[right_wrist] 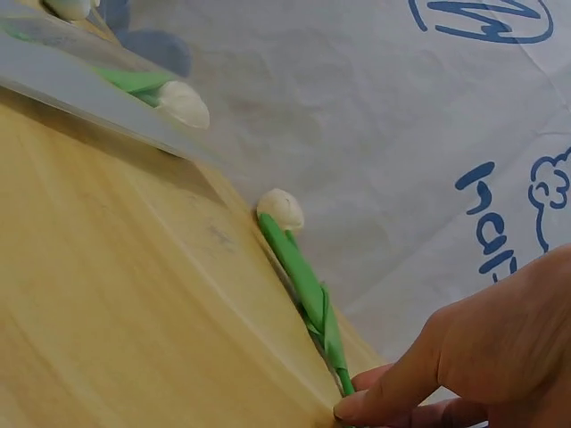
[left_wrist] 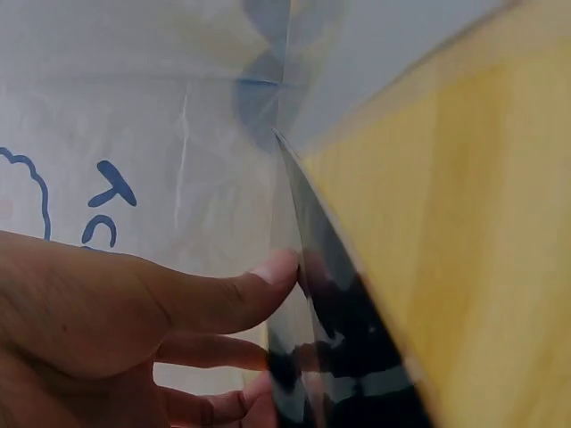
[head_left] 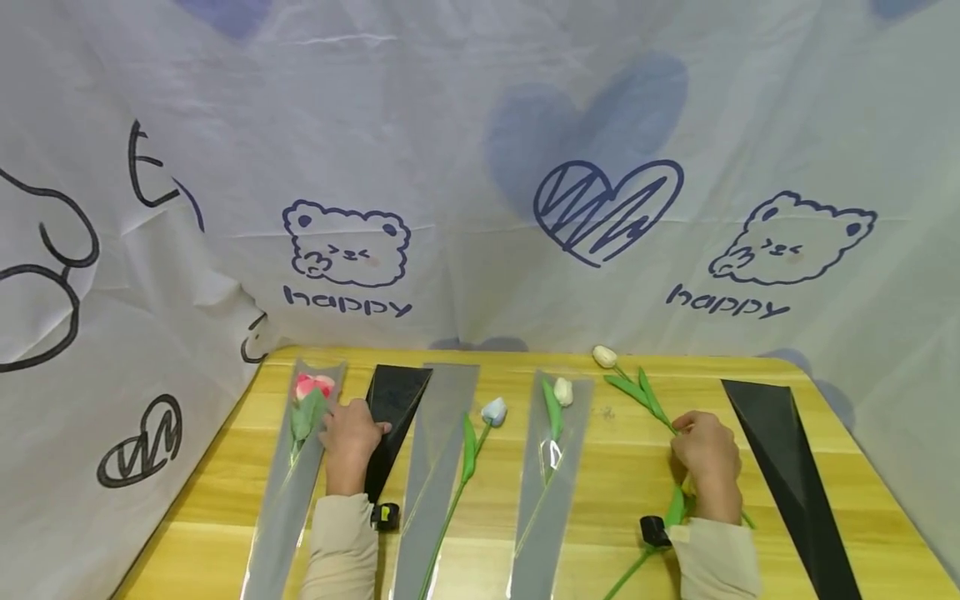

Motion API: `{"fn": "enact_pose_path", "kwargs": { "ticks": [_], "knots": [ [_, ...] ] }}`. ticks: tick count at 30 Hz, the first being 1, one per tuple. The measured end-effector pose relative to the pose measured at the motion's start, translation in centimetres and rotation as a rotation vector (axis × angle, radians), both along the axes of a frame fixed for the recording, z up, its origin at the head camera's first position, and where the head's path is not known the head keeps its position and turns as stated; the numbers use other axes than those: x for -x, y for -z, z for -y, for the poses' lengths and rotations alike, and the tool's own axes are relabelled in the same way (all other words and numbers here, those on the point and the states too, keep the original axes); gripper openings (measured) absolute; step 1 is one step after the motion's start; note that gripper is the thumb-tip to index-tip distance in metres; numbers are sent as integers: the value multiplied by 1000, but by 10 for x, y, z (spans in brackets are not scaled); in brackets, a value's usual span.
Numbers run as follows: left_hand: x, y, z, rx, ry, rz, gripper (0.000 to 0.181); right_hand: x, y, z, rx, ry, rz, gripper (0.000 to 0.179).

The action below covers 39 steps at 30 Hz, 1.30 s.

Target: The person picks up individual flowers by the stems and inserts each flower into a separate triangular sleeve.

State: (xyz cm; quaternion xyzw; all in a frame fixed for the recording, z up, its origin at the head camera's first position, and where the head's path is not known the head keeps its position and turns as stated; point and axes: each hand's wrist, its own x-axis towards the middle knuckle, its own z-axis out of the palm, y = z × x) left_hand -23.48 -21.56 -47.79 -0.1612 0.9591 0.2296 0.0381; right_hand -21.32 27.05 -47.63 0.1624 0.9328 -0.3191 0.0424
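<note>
Two bare hands work over a wooden table [head_left: 630, 467] laid with artificial flowers and long, narrow plastic sleeves. The right hand [head_left: 707, 462] pinches the stem of a loose white tulip [head_left: 654, 404] between thumb and fingers. From that hand, the bloom lies toward half past ten, close to the table's far edge, with its green leaves between bloom and fingers. The tulip's long axis slants from half past ten toward half past four, partly hidden by the hand and forearm. The right hand is much the nearer one to it; the left is well apart, toward nine o'clock.

The left hand [head_left: 352, 437] is at a black sleeve [head_left: 395, 396], its thumb pointing to three o'clock and touching the plastic near the edge. Whether the fingers pinch it, I cannot tell. This sleeve runs from between twelve and one down to between six and seven. At eleven o'clock from the left hand, just beside it, is a pink flower [head_left: 306, 386] in a clear sleeve.

At nine o'clock from the right hand lies a wrapped white tulip [head_left: 562, 392]; at three o'clock, a second black sleeve [head_left: 798, 492].
</note>
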Motion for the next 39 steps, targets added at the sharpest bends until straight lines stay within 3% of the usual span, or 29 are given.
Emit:
{"fn": "enact_pose_path", "kwargs": {
  "ticks": [6, 10, 12, 15, 18, 22, 25, 28, 32, 34, 39],
  "knots": [
    [-4, -2, 5, -47, -6, -23, 33, -2, 2, 2, -3, 10, -6, 24],
    [-6, -9, 12, -146, 48, -65, 37, -4, 3, 3, -9, 7, -31, 23],
    [-7, -16, 14, -271, 89, -128, 34, -4, 2, 4, -18, 15, -53, 23],
    [-10, -31, 15, -549, 155, -176, 38, -7, -5, 4, -22, 25, -91, 24],
    [-14, -46, 12, -789, 198, -195, 57, -12, -15, 3, -17, 38, -138, 26],
    [-17, -61, 2, -982, 257, -190, 73, -19, -32, 2, -4, 64, -214, 24],
    [-18, -66, -7, -1096, 322, -158, 61, -24, -46, 2, 16, 73, -289, 21],
    [-21, -71, -14, -1148, 408, -134, 40, -29, -60, 5, 46, 74, -373, 21],
    [-26, -79, -23, -1133, 503, -119, 31, -29, -72, 12, 153, 97, -466, 22],
    [-27, -82, -26, -1095, 533, -120, 32, -28, -77, 18, 270, 114, -507, 23],
    [-24, -79, -34, -1015, 584, -108, 33, -25, -84, 34, 683, 102, -620, 24]
  ]
}}
